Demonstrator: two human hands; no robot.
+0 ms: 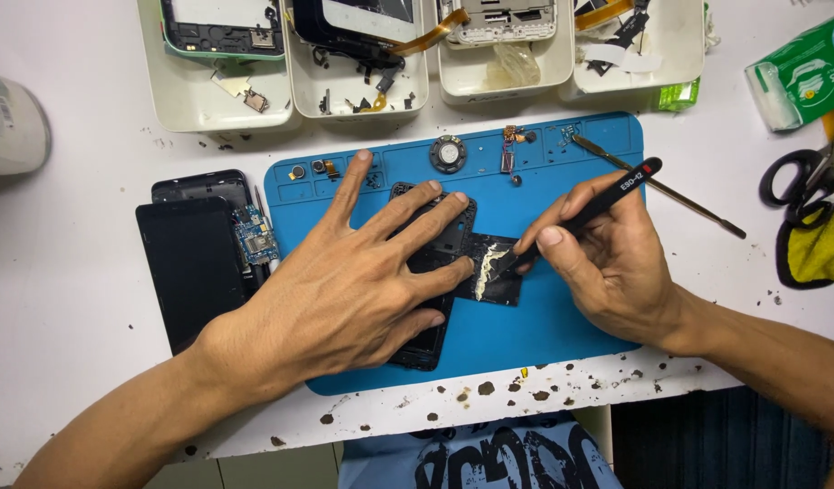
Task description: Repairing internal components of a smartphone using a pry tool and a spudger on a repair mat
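A dark phone screen (195,272) lies off the left edge of the blue mat (562,317). The left hand (344,281) lies flat, fingers spread, pressing the black phone frame (430,349) onto the mat's middle; most of the frame is hidden under the palm. Just right of it, a black sheet (494,285) with a whitish streak touches the frame. The right hand (616,263) pinches black tweezers (607,195), their tips on that streak. Bare mat lies toward the near edge; a thin metal tool (657,186) crosses its far right corner.
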